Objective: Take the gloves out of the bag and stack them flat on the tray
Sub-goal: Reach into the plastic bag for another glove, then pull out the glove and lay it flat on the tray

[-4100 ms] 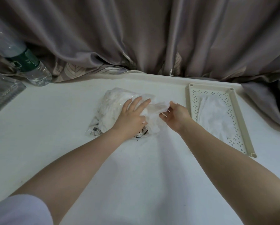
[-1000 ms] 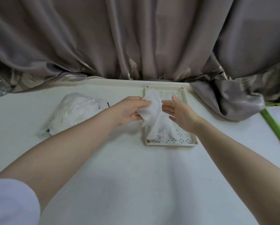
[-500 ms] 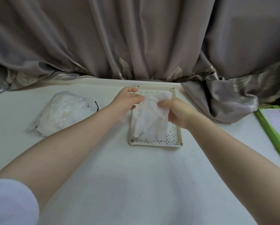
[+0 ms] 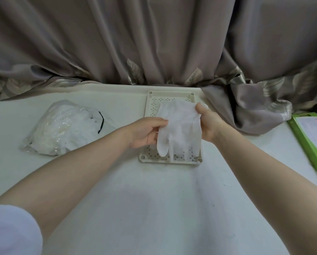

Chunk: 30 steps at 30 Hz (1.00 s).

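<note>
So we've got a white glove [image 4: 179, 126] stretched out between both hands over the tray [image 4: 150, 100]. Our left hand [image 4: 145, 132] pinches its left edge, thumb on top, and our right hand [image 4: 207, 124] has its grip closed on the top right corner near the cuff. The glove is thin, slightly see-through white material, a bit wrinkly, cuff pointing to 12 o'clock and its fingers hanging down toward 6, draping over the near end of the tray. We can't tell whether another glove lies flat under it.

The tray is cream plastic with little cut-out holes and round pegs at the corners, sitting on the white tabletop [image 4: 154, 208] at roughly 12 o'clock from us. The bag [image 4: 65, 129] is over at 10 o'clock, well apart from the tray: clear crinkly plastic, still stuffed with more white gloves, with a thin dark tie at its mouth. A green box [image 4: 308, 142] sits at 3 o'clock, and a grey curtain [image 4: 154, 43] hangs along the back.
</note>
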### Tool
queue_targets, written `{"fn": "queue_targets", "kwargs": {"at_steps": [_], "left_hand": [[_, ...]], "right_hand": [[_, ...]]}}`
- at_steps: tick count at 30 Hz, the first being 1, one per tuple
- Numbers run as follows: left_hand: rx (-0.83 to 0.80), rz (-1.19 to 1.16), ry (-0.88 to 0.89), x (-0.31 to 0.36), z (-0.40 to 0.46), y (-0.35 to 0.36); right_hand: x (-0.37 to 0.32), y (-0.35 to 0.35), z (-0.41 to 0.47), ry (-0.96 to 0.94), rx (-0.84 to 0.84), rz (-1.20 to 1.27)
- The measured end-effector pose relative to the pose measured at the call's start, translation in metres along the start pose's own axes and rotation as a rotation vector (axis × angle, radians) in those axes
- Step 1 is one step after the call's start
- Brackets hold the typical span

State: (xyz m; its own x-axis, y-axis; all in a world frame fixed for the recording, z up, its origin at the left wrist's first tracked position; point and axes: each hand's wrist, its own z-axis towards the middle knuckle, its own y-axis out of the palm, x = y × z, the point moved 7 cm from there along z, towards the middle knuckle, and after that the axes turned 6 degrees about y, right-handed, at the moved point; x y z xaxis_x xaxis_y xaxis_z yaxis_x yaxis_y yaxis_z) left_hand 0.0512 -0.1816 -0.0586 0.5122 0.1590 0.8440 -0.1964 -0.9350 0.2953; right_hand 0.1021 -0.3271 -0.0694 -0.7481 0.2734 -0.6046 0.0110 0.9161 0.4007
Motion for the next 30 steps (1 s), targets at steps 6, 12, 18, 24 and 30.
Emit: {"fn": "queue_targets", "kwargs": {"at_steps": [6, 12, 18, 24, 30], "left_hand": [[0.104, 0.209, -0.103, -0.022, 0.011, -0.029], [0.182, 0.504, -0.096, -0.022, 0.029, -0.054], [0.269, 0.971, -0.002, -0.01, 0.05, -0.071], [0.157, 1.055, 0.159, -0.013, 0.061, -0.067], [0.226, 1.294, 0.16, -0.007, 0.07, -0.064]], "right_hand": [[0.004, -0.018, 0.033, -0.023, 0.204, -0.067], [-0.005, -0.007, 0.058, -0.039, 0.108, -0.211], [-0.021, 0.006, 0.08, -0.242, 0.048, -0.71], [-0.031, 0.014, 0.105, -0.412, 0.108, -0.838], [-0.023, -0.004, 0.118, -0.2, 0.368, -0.674]]}}
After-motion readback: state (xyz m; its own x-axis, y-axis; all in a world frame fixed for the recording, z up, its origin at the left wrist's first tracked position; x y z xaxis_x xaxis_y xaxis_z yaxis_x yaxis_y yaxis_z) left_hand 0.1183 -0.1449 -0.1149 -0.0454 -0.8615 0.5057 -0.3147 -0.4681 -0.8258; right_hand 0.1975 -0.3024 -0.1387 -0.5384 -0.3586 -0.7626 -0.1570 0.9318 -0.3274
